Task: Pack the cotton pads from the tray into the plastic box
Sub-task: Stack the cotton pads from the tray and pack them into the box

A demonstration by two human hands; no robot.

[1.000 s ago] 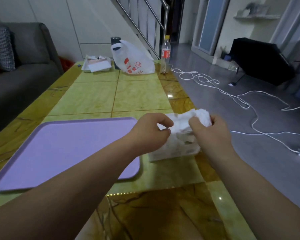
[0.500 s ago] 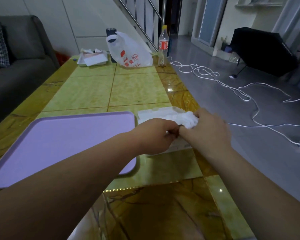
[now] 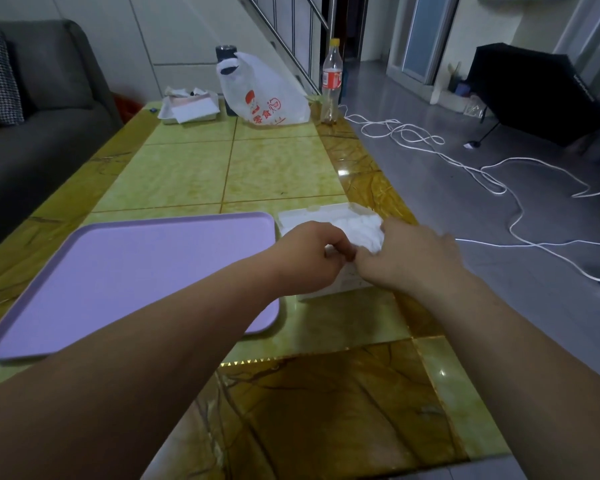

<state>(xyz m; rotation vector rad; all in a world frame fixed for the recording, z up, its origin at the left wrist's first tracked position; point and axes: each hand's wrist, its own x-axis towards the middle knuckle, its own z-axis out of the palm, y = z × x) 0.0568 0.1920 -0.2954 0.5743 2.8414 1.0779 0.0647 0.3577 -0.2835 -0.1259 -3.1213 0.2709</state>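
Now, cotton pads: a white bunch sitting in the plastic box, partly covered by both hands.
Left hand: fingers curled, pinching the near edge of the bunch above the box.
Right hand: lies over the right half of the box with its fingers bent down round the bunch; the fingertips are hidden.
Step in hand: probably tucking in the last pads, since the tray just left of the box shows only its purple floor.
Doing it well: press the bunch low and flat and fold the loose edges inside the rim. One hand should steady the light box so it cannot slide to its right, where the table ends close by.
Table: glossy green and amber tiles; the box sits near its right edge.
Beyond the box: a printed plastic bag, a bottle and a dish of papers at the far end.
Left of the box: a grey sofa, well apart.
Right of the box: white cables on a grey floor, with a black umbrella farther off.
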